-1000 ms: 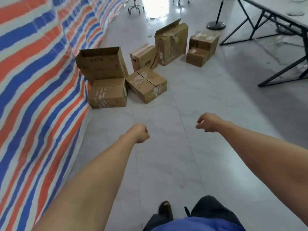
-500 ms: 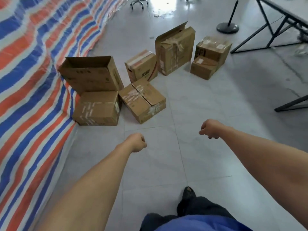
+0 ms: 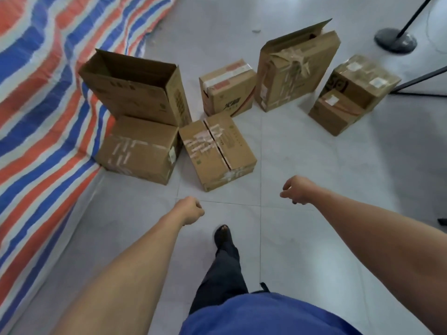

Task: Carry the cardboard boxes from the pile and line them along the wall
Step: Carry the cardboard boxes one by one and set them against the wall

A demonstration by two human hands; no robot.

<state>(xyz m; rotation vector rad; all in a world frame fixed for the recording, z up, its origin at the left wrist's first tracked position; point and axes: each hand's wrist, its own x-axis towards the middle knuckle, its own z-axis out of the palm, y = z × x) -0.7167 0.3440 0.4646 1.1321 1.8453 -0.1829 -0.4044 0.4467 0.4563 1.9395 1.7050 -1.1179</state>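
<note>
The person has stepped closer, so the cardboard boxes (image 3: 217,151) lie just ahead at twelve o'clock, two against the striped wall (image 3: 43,105) at ten, while the left hand (image 3: 191,210) and right hand (image 3: 296,191) stay curled and empty, so another pick-up looks likely.

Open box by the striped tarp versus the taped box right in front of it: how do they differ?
1. The open box has its top flaps up and shows a dark inside; the taped box is closed, with pale tape strips across it.
2. The open box stands taller; the taped box is lower and squatter.
Both are plain brown cardboard and sit beside the striped tarp.
</note>
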